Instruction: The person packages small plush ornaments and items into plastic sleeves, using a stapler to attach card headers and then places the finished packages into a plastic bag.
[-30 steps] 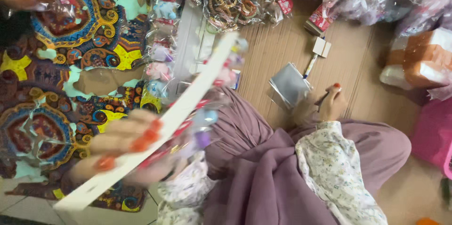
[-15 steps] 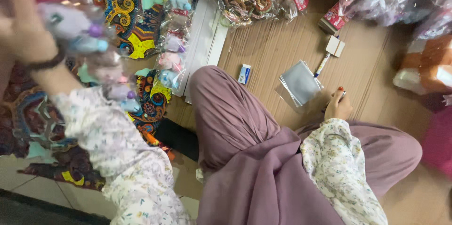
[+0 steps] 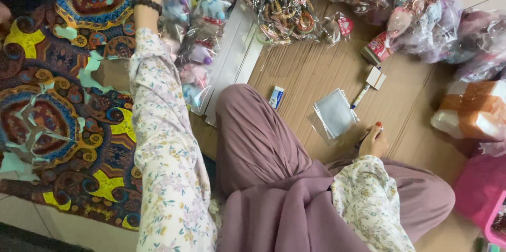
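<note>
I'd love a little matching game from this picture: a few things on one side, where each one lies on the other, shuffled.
Things:
1. stack of clear sleeves
2. bag of bracelets
3. small blue-and-white box
4. beaded wristband

Places:
A. beside the bent knee
B. on the left wrist
C. in front of the right hand
D. far edge of the cardboard

Pairs: 1-C, 2-D, 3-A, 4-B

Brown corrugated cardboard (image 3: pixel 316 67) is carrying clear sleeves (image 3: pixel 334 113), a pen (image 3: pixel 360 95), and possibly an eraser (image 3: pixel 275 96).
</note>
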